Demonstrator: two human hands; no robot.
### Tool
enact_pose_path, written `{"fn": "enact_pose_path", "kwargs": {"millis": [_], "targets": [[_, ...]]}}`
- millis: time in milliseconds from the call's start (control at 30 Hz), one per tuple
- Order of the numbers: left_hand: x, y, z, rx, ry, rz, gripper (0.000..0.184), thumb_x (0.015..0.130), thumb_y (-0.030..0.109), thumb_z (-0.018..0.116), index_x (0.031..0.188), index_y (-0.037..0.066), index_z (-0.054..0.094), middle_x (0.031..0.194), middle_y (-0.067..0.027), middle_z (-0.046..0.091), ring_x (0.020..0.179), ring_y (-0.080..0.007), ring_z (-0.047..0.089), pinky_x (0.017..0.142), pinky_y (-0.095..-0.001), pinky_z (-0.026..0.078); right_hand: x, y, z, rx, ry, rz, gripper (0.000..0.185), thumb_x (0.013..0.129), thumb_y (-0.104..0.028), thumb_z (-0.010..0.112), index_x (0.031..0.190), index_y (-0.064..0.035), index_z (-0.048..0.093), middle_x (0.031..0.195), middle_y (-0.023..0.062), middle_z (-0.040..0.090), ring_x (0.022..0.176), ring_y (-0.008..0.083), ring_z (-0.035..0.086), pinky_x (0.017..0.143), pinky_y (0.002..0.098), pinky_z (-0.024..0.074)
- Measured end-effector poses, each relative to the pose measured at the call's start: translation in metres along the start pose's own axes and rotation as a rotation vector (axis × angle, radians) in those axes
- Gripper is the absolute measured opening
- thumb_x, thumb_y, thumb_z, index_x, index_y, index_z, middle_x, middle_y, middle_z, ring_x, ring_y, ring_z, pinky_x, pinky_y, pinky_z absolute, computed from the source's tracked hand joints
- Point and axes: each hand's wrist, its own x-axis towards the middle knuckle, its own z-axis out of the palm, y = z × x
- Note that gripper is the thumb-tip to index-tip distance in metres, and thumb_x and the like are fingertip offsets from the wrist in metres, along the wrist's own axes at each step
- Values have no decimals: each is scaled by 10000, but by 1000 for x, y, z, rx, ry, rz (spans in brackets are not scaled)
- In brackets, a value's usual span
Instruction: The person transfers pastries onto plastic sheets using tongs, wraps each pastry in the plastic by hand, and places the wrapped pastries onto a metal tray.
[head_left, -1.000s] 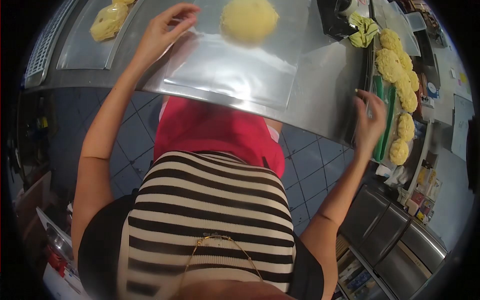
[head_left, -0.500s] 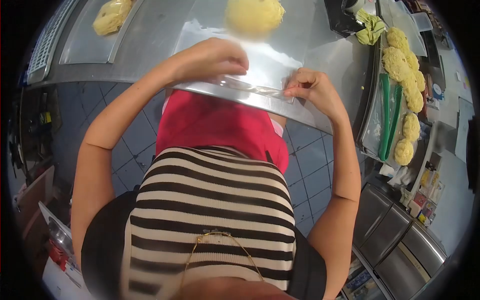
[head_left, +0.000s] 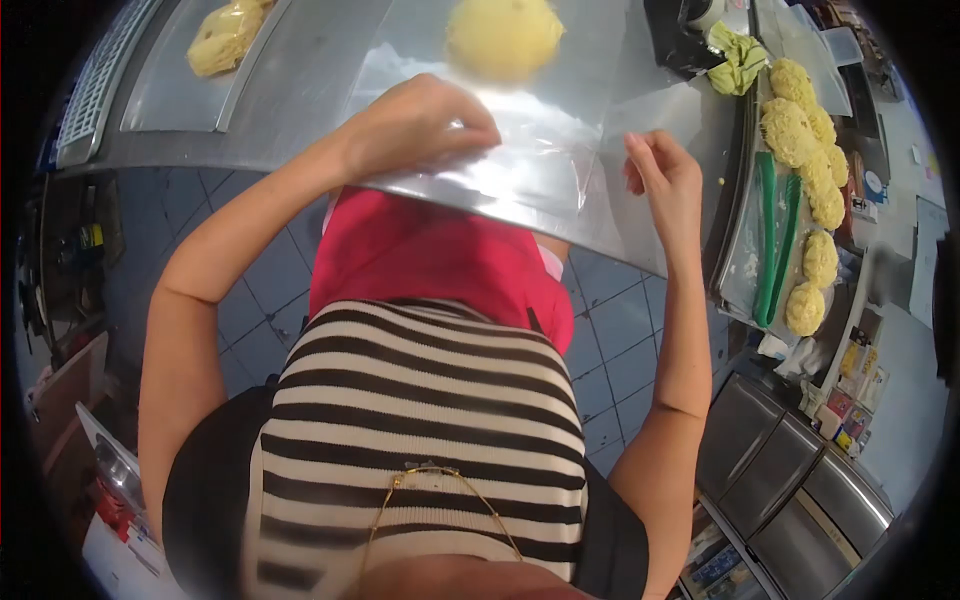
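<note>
A pale yellow, shaggy round mass (head_left: 504,38) rests on clear plastic film (head_left: 535,125) on the metal table. My left hand (head_left: 425,122) is over the film's near left part, with its fingers curled together; whatever they hold, if anything, is hidden. To the right of the film is my right hand (head_left: 660,165), raised a little over the table, thumb and fingertips close together. What lies between those fingertips is too small to make out.
At the right, a tray (head_left: 735,275) holds several yellow clumps (head_left: 790,130) and green tongs (head_left: 768,240). Near it are a crumpled green cloth (head_left: 738,60) and a black container (head_left: 675,40). Another metal tray (head_left: 170,105) at the upper left bears a wrapped yellow portion (head_left: 225,38).
Both hands came inward to the film's near edge. My right hand then let go of the film and moved slightly right and up, while my left hand stayed near the edge.
</note>
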Motion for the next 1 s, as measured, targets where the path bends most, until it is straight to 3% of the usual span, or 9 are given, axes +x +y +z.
{"fn": "enact_pose_path", "kwargs": {"millis": [33,133,267,433,567,667,800,933,1000], "targets": [[1,2,-2,9,12,13,169,790,186,609,796,22,650,911,-102,638,793,-228,598,750,-311,451,-2,-3,-1,-5,11,-16,194,881,-207,532,864,-14,541,731,45,572,634,98,533,599,226,428],[-1,1,-4,153,46,274,134,792,141,597,807,19,650,966,-110,635,836,-237,607,755,-313,461,3,-6,8,617,-132,162,233,876,-206,535,1017,-34,465,783,101,598,675,140,593,604,259,473],[2,4,1,130,21,206,127,799,140,594,821,25,644,934,-99,646,817,-241,617,736,-313,472,42,-8,10,344,-72,46,400,865,-231,553,1166,-46,365,838,146,610,708,176,614,624,268,498],[3,8,-7,43,-59,71,140,817,153,578,839,24,628,879,-86,656,768,-249,624,710,-305,476,67,-13,-6,256,49,-106,439,856,-245,569,1186,-27,378,840,149,613,680,169,611,605,256,496],[2,9,-9,-21,-115,-15,159,832,158,559,887,22,618,846,-93,657,745,-251,628,714,-290,477,71,-11,-6,238,-176,23,468,858,-255,565,1202,-7,369,819,139,614,661,166,609,607,261,499],[1,7,-7,-20,7,105,142,832,170,545,810,39,598,625,-106,585,564,-222,567,560,-317,426,65,-14,-5,328,-187,89,371,875,-251,537,1119,15,450,780,118,618,640,150,606,600,249,494],[-1,11,-10,-107,-17,-3,173,848,155,543,885,4,618,823,-99,659,779,-197,637,743,-279,476,59,-2,-30,240,-94,47,285,892,-255,508,977,14,546,747,96,619,624,134,599,586,232,487],[-6,8,-9,-180,83,57,171,846,148,552,872,-6,623,837,-95,659,775,-170,629,744,-283,477,31,-5,-41,278,-370,283,264,905,-234,481,846,-2,592,711,74,613,603,124,586,572,232,475],[-4,7,-7,-189,72,54,166,842,141,557,871,-8,624,834,-95,658,772,-163,625,743,-277,476,21,-6,-37,302,-329,222,250,897,-210,491,834,8,595,715,77,617,608,120,586,566,232,476]]}}
